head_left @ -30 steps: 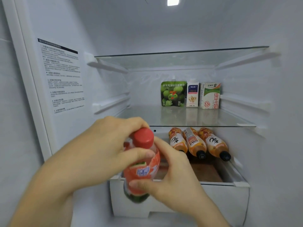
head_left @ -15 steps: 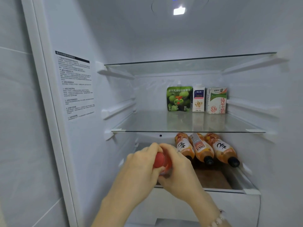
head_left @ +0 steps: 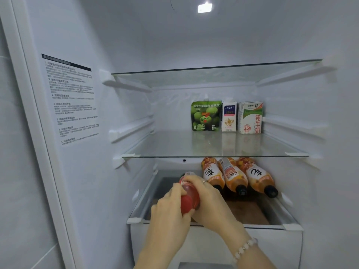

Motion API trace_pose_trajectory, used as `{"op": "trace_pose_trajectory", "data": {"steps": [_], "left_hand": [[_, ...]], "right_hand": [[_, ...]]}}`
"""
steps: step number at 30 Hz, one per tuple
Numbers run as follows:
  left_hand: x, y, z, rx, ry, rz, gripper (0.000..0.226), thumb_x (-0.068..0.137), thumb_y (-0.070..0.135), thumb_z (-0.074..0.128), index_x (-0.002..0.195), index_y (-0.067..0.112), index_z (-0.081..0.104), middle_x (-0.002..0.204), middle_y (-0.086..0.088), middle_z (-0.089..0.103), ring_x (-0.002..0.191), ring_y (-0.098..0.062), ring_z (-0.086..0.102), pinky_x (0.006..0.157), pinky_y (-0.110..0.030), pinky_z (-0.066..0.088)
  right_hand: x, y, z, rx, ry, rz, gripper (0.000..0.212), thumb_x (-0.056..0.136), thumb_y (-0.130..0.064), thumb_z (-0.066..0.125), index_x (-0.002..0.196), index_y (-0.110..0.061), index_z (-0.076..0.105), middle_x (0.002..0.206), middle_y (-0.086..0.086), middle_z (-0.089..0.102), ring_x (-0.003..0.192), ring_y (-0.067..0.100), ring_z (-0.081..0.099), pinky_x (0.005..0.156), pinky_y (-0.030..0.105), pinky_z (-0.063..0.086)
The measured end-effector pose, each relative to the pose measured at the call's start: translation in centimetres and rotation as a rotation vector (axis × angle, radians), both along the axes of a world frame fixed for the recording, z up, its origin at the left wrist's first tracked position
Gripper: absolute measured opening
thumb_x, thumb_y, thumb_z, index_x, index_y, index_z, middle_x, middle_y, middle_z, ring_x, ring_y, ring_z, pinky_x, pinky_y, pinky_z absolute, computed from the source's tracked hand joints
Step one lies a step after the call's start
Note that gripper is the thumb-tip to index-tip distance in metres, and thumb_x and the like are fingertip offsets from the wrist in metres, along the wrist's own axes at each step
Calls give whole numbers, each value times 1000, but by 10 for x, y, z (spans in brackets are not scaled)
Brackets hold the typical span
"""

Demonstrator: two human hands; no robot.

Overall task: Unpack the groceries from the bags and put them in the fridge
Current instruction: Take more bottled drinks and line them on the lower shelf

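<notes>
The left hand (head_left: 171, 210) and right hand (head_left: 211, 197) both grip a red-capped bottle (head_left: 191, 193), cap toward the camera, low over the bottom level (head_left: 272, 227), just left of three bottles (head_left: 234, 176) lying there. A pouch (head_left: 206, 115) and two cartons (head_left: 250, 118) stand on the shelf (head_left: 165, 148) above. The bags are out of view, so I cannot tell what is left.

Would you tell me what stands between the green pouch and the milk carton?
A slim white carton stands between them, shown in the head view.
</notes>
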State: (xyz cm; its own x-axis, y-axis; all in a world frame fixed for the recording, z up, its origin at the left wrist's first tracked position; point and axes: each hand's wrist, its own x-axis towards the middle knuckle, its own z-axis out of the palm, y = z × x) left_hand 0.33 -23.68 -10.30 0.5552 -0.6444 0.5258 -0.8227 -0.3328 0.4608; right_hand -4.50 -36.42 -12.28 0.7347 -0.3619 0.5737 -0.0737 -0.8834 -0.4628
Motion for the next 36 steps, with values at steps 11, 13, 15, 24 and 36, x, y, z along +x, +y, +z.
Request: {"op": "trace_pose_trajectory", "data": {"steps": [11,13,15,24,36], "left_hand": [[27,-31,-19,-69,120,-1,26,77,27,70,90,27,48,88,9,64,80,-11,57,67,-19,40],[29,-39,-20,-69,118,-17,25,77,20,68,97,23,54,89,7,66,84,-14,61,74,-25,48],[31,-49,-21,-80,123,-38,27,77,17,65,103,22,56,90,5,67,87,-15,63,76,-26,51],[47,-86,-31,-28,177,-64,51,66,28,82,110,25,57,108,8,58,102,-12,57,79,-19,39],[74,-109,-29,61,37,-79,57,68,36,79,119,23,58,113,3,64,102,-14,60,85,-26,48]], "right_hand": [[20,-19,5,-87,273,-79,75,88,-1,57,149,-28,22,156,-7,13,142,14,22,112,27,29],[21,-23,7,-110,313,-106,75,89,-3,57,149,-28,20,156,-5,13,142,16,21,111,29,31],[22,-26,8,-121,339,-141,75,90,-4,56,150,-28,17,156,-4,16,142,17,21,110,31,33],[34,-46,33,-472,629,-310,69,89,-8,56,148,-17,22,150,4,34,132,24,40,111,38,23],[63,-61,32,-306,714,-319,72,90,-4,52,151,-16,15,157,5,18,139,27,30,115,39,20]]}}
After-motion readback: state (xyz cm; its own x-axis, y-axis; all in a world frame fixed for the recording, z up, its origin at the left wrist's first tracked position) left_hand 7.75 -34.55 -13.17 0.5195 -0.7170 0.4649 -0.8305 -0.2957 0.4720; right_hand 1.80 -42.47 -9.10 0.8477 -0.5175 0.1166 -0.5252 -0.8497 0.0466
